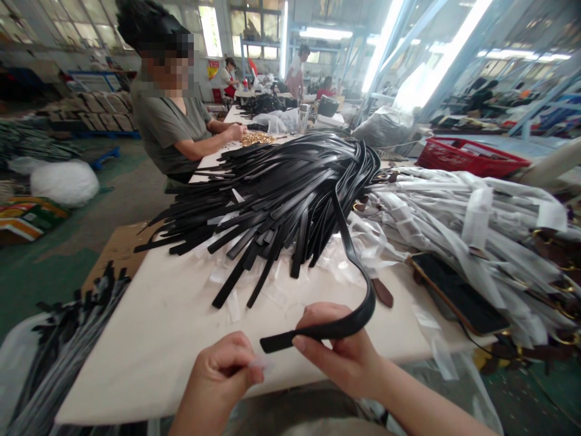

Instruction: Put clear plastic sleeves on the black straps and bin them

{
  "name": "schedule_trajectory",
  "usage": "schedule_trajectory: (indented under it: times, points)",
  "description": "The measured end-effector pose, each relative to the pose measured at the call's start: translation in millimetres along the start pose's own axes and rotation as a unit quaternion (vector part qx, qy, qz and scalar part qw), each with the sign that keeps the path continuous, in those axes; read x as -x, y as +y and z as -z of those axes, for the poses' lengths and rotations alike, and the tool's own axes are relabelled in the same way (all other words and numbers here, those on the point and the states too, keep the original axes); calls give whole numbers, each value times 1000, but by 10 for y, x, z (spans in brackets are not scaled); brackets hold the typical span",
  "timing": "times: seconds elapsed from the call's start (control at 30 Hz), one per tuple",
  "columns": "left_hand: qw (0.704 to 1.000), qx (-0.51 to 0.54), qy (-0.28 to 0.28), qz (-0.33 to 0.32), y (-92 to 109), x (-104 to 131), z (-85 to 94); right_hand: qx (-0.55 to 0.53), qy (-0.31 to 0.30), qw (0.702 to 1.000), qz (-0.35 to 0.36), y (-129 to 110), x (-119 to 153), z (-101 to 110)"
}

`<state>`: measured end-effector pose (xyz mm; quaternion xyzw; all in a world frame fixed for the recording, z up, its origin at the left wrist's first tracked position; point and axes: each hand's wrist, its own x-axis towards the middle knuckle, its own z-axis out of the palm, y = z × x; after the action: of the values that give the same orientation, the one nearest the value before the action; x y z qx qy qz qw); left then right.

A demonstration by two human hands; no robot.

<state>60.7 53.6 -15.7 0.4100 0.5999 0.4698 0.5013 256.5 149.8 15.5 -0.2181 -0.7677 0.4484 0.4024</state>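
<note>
Near the front edge of the white table (136, 339), my right hand (340, 351) grips a black strap (363, 315) between thumb and fingers. The strap's flat end points left, and its other end curves back up to a large pile of black straps (290, 188). Just left of the strap's end, my left hand (222, 369) is closed, pinching a small piece of translucent film (262, 364). The two hands are apart. Scraps of clear film (363, 242) lie under and beside the pile.
White-wrapped straps (454, 212) with brass rings cover the right side, beside a phone (458, 290) and a red basket (472, 158). More straps (68, 345) stand at lower left. A co-worker (177, 127) handles small gold parts (256, 138) across the table.
</note>
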Motion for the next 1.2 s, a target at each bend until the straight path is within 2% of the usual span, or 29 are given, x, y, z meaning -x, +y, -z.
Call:
schedule_trajectory:
  times: [0.27, 0.47, 0.7, 0.83, 0.9, 1.1, 1.17, 1.2]
  points:
    - [1000, -10, -5, 7, -24, 3, -5, -18, -8, 1000, 7, -10, 43, 45]
    - [999, 25, 33, -3, -64, 17, -61, -24, -11, 999, 31, -3, 68, 50]
    - [1000, 4, -22, 15, -21, 35, -40, -23, -24, 998, 55, 21, 81, 66]
    - [999, -15, -36, -1, -29, 65, -21, -15, -22, 998, 60, 9, 101, 95]
    - [998, -36, -43, -12, -37, 70, -29, -12, -41, 998, 40, -4, 110, 94]
    - [992, -76, -95, -25, -27, 79, -63, 8, -166, 984, -60, -9, 102, 21]
    - [990, -105, -94, -10, -31, 97, -40, -52, -182, 974, -122, 50, 102, -5]
    - [989, -118, -90, 0, -36, 110, -25, -112, -170, 965, -163, 92, 103, -21]
